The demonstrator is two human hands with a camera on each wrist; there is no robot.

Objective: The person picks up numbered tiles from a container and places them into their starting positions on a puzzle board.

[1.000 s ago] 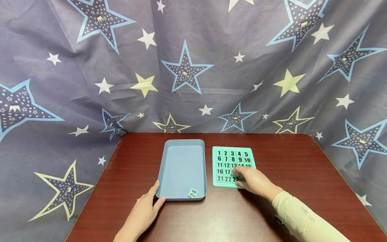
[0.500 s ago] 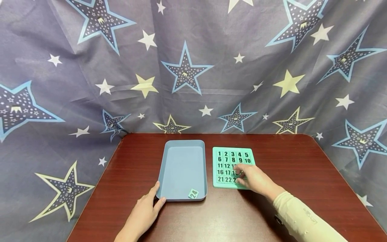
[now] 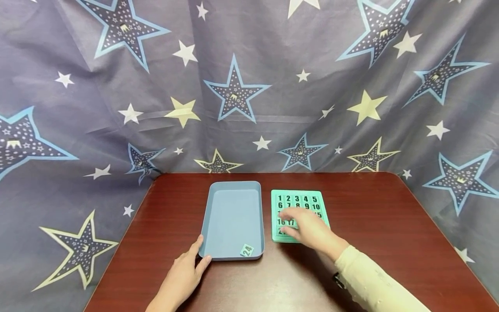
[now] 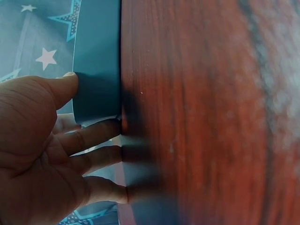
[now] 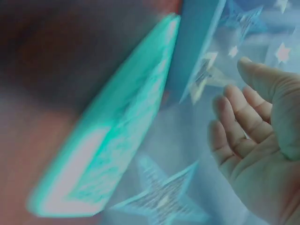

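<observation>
A blue tray lies on the table with a loose green tile marked 24 in its near right corner. My left hand rests at the tray's near left corner. Its thumb touches the front rim and its fairly straight fingers lie against the corner and the table. To the right of the tray lies a green number board with rows of numbered tiles. My right hand hovers over it with fingers spread and hides its lower middle. The right wrist view shows nothing in that palm.
The dark red wooden table reaches back to a grey curtain printed with stars. A narrow strip of table separates the tray from the board.
My right hand has moved left across the board, uncovering its right side and covering more of the middle. My left hand stays at the tray corner. The camera view has shifted slightly.
</observation>
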